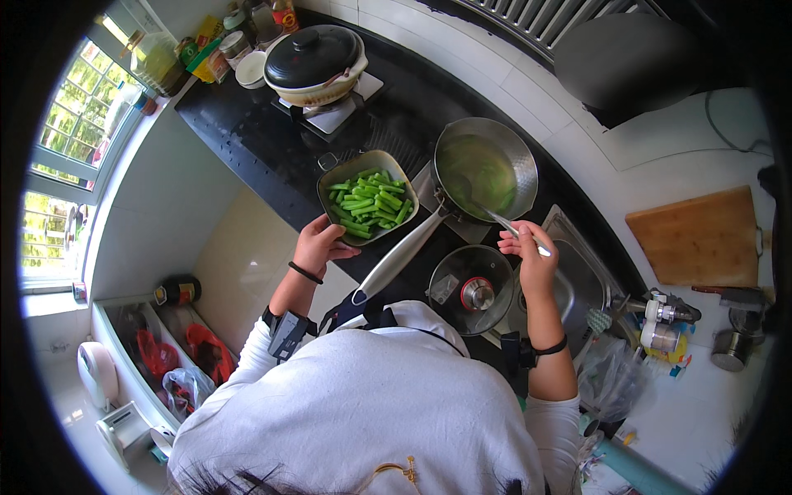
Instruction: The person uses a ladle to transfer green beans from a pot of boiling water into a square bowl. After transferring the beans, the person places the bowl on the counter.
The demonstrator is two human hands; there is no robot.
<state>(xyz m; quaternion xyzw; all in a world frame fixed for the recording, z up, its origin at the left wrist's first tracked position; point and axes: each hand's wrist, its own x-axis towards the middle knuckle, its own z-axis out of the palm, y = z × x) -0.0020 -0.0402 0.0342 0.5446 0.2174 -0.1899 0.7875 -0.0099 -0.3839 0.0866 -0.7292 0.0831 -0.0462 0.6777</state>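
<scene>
My left hand grips the near left edge of a square dish, thumb at the rim. Inside lie many cut pieces of green vegetable stalk. To its right a hammered metal saucepan stands on the stove, its long pale handle angled towards me. Greenish liquid fills part of it, with some green pieces showing. My right hand holds the handle of a metal spoon or ladle; its lower end dips into the liquid. Below the pan lies a glass lid with a red-ringed knob.
A lidded clay pot stands on the far burner, beside small white bowls and condiment jars. A steel sink lies to my right. A wooden cutting board leans against the right wall. Plastic bags fill the bin at lower left.
</scene>
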